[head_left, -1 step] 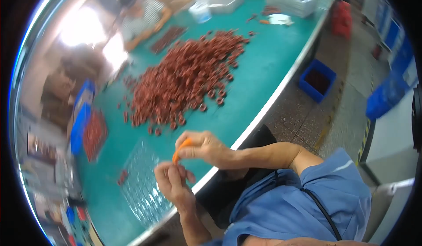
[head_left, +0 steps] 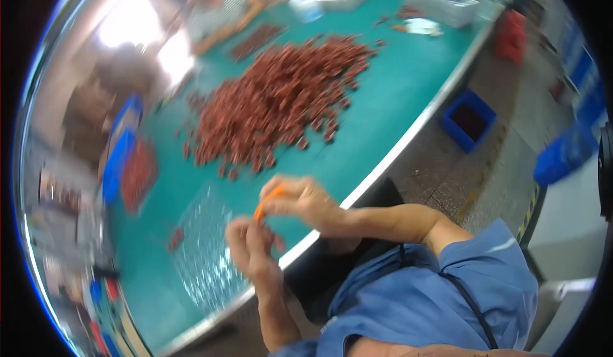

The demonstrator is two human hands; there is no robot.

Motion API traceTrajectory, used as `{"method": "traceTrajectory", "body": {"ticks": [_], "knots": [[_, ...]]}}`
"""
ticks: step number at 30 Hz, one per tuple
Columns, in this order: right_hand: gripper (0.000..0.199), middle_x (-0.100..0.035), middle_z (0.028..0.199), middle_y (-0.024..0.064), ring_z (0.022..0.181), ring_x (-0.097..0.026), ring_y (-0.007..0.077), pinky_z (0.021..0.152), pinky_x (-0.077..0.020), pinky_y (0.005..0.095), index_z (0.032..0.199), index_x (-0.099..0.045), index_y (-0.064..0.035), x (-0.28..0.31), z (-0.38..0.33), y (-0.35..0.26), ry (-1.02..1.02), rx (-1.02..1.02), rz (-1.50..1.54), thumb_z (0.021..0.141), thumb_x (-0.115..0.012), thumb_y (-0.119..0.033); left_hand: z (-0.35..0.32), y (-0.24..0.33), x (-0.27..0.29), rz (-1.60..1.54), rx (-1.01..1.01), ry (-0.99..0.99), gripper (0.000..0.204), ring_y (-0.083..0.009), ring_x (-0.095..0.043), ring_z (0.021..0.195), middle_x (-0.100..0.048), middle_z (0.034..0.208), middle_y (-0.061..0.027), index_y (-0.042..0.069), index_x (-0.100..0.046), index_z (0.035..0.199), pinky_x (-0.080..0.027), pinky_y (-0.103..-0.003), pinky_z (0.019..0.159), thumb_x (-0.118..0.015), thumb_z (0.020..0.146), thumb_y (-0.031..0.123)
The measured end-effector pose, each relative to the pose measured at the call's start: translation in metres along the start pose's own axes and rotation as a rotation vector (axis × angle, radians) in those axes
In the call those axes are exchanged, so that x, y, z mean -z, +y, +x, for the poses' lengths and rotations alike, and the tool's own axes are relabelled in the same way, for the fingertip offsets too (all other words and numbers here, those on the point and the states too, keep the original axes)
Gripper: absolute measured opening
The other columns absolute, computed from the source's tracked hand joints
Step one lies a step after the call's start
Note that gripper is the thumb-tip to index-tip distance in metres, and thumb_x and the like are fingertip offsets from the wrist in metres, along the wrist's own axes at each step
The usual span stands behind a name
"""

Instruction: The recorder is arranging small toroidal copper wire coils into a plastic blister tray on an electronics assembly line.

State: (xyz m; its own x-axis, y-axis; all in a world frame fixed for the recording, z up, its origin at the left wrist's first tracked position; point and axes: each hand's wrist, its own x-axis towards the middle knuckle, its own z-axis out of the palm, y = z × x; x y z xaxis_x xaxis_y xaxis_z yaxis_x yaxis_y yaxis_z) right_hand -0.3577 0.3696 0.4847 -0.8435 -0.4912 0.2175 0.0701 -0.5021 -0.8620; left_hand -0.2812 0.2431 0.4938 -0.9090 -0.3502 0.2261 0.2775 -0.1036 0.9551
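Note:
Over the near edge of the green table, my right hand (head_left: pixel 308 205) is closed around a slim orange tool (head_left: pixel 268 201), whose kind I cannot make out. The lower end of the tool points down at the fingertips of my left hand (head_left: pixel 257 250). My left fingers are bent together in a pinch; a small dark reddish bit shows between them, too blurred to name. Beyond my hands lies a large heap of small red-brown rings (head_left: pixel 274 102). A clear plastic tray with rows of pockets (head_left: pixel 203 255) lies left of my left hand, with a few red-brown pieces (head_left: pixel 175 238) at its edge.
Blue bins (head_left: pixel 119 165) and a filled tray of red-brown pieces (head_left: pixel 138 177) stand at the left. Another person (head_left: pixel 220 12) sits across the table. A pale box (head_left: pixel 440 5) and a white cloth (head_left: pixel 423 27) lie far right. On the floor sits a blue crate (head_left: pixel 469 121).
The whole view has shifted slightly, so the heap appears higher and farther right. My hands keep nearly the same pose, with the orange tool still in my right hand.

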Motion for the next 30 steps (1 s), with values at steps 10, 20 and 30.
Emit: {"method": "traceTrajectory", "body": {"ticks": [10, 20, 30], "knots": [[0.024, -0.068, 0.095, 0.0058, 0.087, -0.059, 0.0092, 0.083, -0.0475, 0.0253, 0.113, -0.063, -0.0008, 0.01, 0.012, 0.017, 0.017, 0.03, -0.227, 0.094, -0.061, -0.016, 0.013, -0.018, 0.012, -0.148, 0.113, -0.117, 0.016, -0.0098, -0.046, 0.06, -0.045, 0.072, -0.0017, 0.003, -0.049, 0.111, -0.041, -0.023, 0.057, -0.042, 0.102, 0.015], [0.037, -0.063, 0.093, 0.004, 0.081, -0.059, 0.0095, 0.073, -0.0482, 0.0234, 0.116, -0.06, 0.0009, 0.031, -0.009, 0.025, -0.061, -0.039, -0.322, 0.096, -0.059, -0.03, 0.004, -0.016, 0.019, -0.035, 0.074, -0.219, 0.032, -0.0138, -0.055, 0.066, -0.053, 0.084, -0.006, 0.0, -0.043, 0.129, -0.047, -0.024, 0.061, -0.048, 0.1, 0.013], [0.027, -0.065, 0.072, 0.0051, 0.061, -0.057, 0.0089, 0.054, -0.0447, 0.0228, 0.085, -0.069, 0.0021, 0.006, -0.014, 0.004, 0.092, 0.039, -0.433, 0.095, -0.058, -0.02, -0.002, -0.009, 0.016, 0.202, -0.011, -0.202, 0.022, -0.0112, -0.058, 0.062, -0.058, 0.074, -0.0046, -0.002, -0.049, 0.116, -0.047, -0.025, 0.059, -0.051, 0.096, 0.006]]}}
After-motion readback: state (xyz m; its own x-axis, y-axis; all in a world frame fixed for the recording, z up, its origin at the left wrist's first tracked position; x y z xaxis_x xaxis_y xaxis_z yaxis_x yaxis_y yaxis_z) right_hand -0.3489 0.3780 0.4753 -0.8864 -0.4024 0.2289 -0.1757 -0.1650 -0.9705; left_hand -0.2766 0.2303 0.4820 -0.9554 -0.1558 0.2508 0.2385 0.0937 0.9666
